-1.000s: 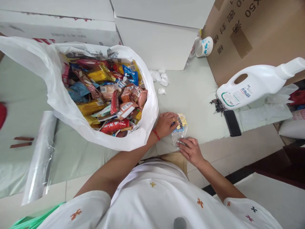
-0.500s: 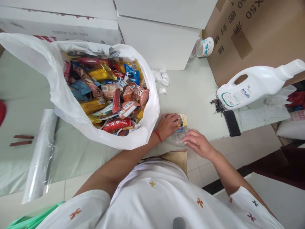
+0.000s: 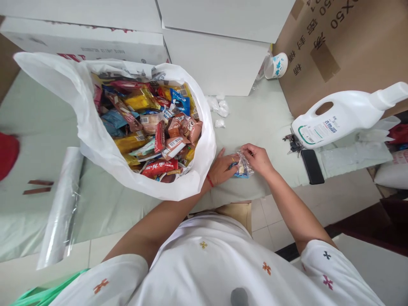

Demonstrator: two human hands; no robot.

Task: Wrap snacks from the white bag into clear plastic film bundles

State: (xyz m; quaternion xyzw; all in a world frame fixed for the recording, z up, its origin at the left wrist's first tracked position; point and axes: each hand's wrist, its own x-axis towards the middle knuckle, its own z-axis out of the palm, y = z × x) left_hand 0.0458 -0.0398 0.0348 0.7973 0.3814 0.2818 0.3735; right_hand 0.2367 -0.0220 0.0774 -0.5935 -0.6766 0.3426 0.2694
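Observation:
On the table in front of me lies a small blue snack packet with clear plastic film around its upper right part. My left hand is closed on the packet's left side and keeps it against the table. From the right, my right hand pinches the film's upper edge between thumb and fingers. Just left of my hands stands a white plastic bag, wide at the top, filled with wrapped snacks in many colours.
A clear plastic roll lies at the left. Small white bundles sit beyond my hands. To the right are a white detergent bottle, keys and a black phone. White boxes and a cardboard box line the back.
My right hand has moved up, away from my body, taking the plastic film from the packet's near side to its far right side. My left hand stays at the packet.

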